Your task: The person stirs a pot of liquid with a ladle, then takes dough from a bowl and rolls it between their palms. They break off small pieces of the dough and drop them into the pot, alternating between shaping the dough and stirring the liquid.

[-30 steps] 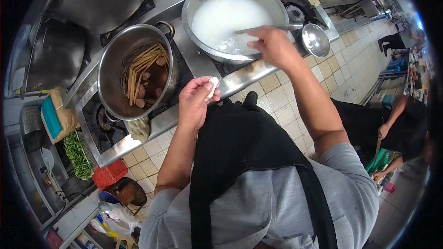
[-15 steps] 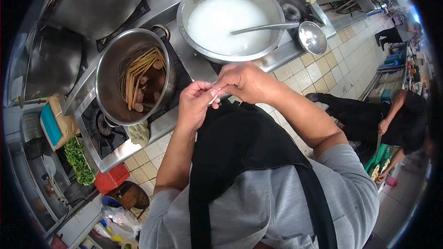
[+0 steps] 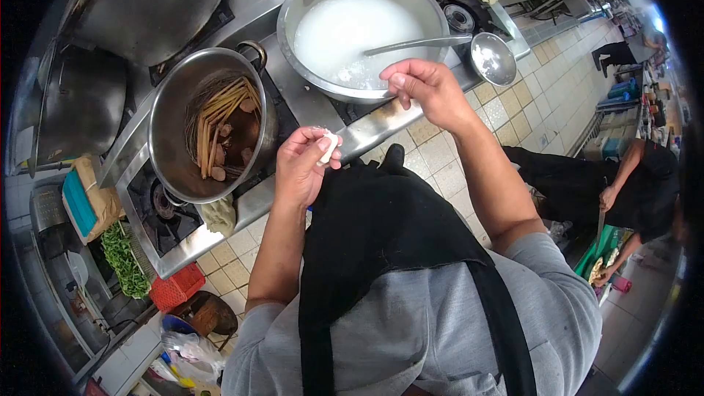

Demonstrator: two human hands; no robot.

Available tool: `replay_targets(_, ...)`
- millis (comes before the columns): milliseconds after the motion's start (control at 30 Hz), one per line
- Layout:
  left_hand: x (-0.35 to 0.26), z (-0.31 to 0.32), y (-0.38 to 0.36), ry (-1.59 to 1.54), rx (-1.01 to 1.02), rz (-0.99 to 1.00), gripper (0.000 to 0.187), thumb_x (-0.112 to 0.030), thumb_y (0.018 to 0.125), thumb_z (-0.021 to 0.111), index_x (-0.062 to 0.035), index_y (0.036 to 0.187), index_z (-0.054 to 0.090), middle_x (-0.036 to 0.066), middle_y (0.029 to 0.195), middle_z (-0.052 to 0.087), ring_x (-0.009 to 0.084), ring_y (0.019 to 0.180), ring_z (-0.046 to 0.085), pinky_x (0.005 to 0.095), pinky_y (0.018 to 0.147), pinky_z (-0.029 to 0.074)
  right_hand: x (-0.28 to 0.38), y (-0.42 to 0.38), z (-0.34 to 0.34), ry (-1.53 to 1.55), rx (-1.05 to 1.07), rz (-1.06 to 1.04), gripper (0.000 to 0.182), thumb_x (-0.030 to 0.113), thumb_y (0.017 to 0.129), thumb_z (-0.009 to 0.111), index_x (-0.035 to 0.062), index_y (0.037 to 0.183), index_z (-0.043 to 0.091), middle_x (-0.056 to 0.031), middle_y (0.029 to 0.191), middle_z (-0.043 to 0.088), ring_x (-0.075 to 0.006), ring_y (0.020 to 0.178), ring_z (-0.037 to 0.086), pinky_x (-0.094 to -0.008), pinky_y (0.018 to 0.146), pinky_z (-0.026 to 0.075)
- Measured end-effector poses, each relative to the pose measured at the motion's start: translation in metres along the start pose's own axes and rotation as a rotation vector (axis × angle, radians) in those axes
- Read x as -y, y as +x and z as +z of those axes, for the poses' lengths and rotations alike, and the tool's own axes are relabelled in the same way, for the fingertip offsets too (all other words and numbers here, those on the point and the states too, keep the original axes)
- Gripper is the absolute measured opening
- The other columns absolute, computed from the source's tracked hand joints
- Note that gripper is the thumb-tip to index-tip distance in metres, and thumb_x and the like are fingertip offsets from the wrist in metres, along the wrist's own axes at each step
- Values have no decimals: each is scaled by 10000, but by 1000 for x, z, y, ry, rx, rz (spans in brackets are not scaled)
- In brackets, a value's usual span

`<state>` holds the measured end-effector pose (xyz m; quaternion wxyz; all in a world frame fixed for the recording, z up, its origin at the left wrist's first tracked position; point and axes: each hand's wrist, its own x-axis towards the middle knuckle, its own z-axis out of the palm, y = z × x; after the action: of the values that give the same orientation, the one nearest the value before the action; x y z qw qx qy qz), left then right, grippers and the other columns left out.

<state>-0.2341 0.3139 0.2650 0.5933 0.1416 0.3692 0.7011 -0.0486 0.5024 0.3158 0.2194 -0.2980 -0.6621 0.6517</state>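
Observation:
My left hand (image 3: 299, 169) pinches a small soft-looking white lump (image 3: 328, 148) between thumb and fingers, in front of the stove. Over the near right rim of a wide metal basin (image 3: 290, 48) is my right hand (image 3: 429, 92), its thumb and forefinger close together and the other fingers curled. Whether anything is between those fingertips I cannot make out. Cloudy white liquid (image 3: 352, 29) fills much of the basin, its surface disturbed near my right hand. A ladle (image 3: 493, 59) lies across the basin, its handle end over the liquid and its bowl outside the right rim.
On the left burner stands a deep pot (image 3: 165, 128) with brown sticks and round pieces in dark liquid. A cloth (image 3: 218, 215) hangs at the stove edge, near a red basket (image 3: 176, 286). At right, a co-worker (image 3: 623, 191) holds a knife over a green board.
My hands, together before, are now apart. The right moved up and right to the basin's rim; the left stayed low with the white lump now showing. The liquid's surface is newly disturbed.

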Motion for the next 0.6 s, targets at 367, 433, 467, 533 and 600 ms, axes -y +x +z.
replay_targets(367,5,2,0,34,-33,68,169,-69,912,595,-13,1068,562,161,1001,643,184,784,638,294,648,528,17,6,-12,-111,-91,71,222,150,919,617,27,1095,669,2,758,587,-52,616,480,-198,561,413)
replay_targets(433,3,4,-1,57,-54,49,198,-57,907,600,-9,1096,563,166,1033,635,179,787,638,288,647,526,22,9,-14,-166,-112,124,202,163,894,656,19,1033,688,8,734,596,-48,606,488,-192,552,411)
replay_targets(467,2,5,-1,57,-55,50,198,-57,907,600,-9,1096,563,166,1033,635,179,787,638,288,647,526,22,10,-15,-165,-110,123,202,163,894,656,19,1033,688,8,734,596,-48,606,488,-192,552,411)
replay_targets(533,1,6,-1,39,-85,42,215,-46,900,609,-3,1106,566,159,1045,634,176,782,637,282,643,524,22,13,-17,-326,-144,82,213,192,860,694,7,965,697,-30,734,649,-77,656,560,-241,574,456)
replay_targets(600,5,3,0,27,-81,70,215,-37,894,615,-1,1102,570,149,1030,636,174,778,635,279,640,523,17,18,-21,-433,-153,65,210,190,857,693,5,957,696,-44,738,658,-90,661,576,-259,584,465)
